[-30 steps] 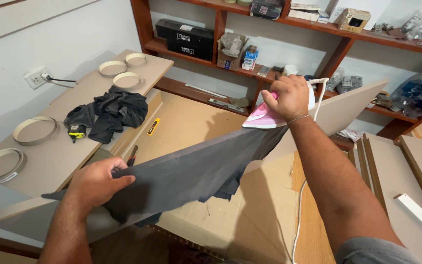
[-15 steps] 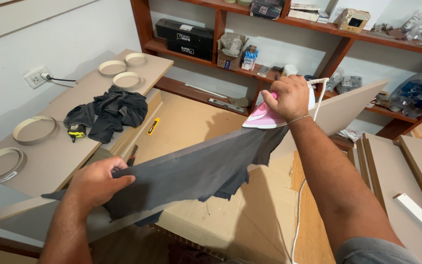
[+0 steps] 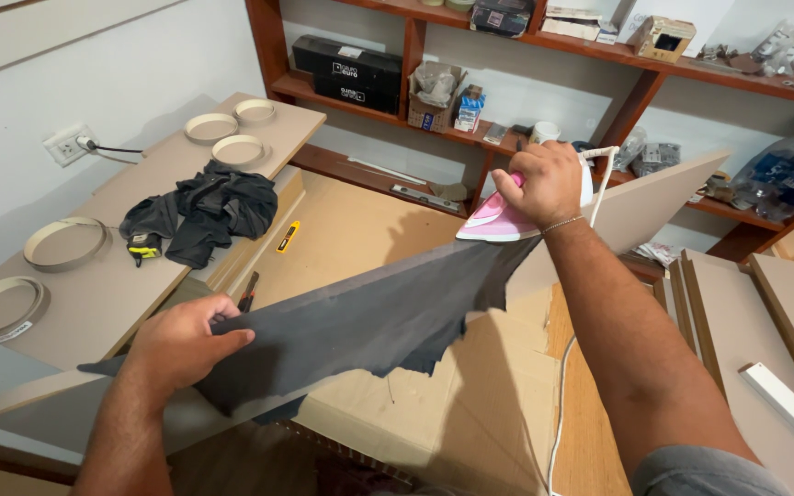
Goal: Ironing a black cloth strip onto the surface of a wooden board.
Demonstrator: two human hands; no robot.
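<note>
Left hand (image 3: 181, 344): lower left of the frame, palm flat and fingers spread on the grey cloth (image 3: 360, 317), pinning it to the board edge (image 3: 618, 216) so it lies taut.
Grey cloth: centre, draped along the tilted board from the left hand up to the iron.
Right hand (image 3: 544, 184): upper centre, wrapped tight round the pink iron (image 3: 498, 220), sole pressed on the cloth's far end.
Cord (image 3: 558, 413): hangs down at lower right, out of the way.
</note>
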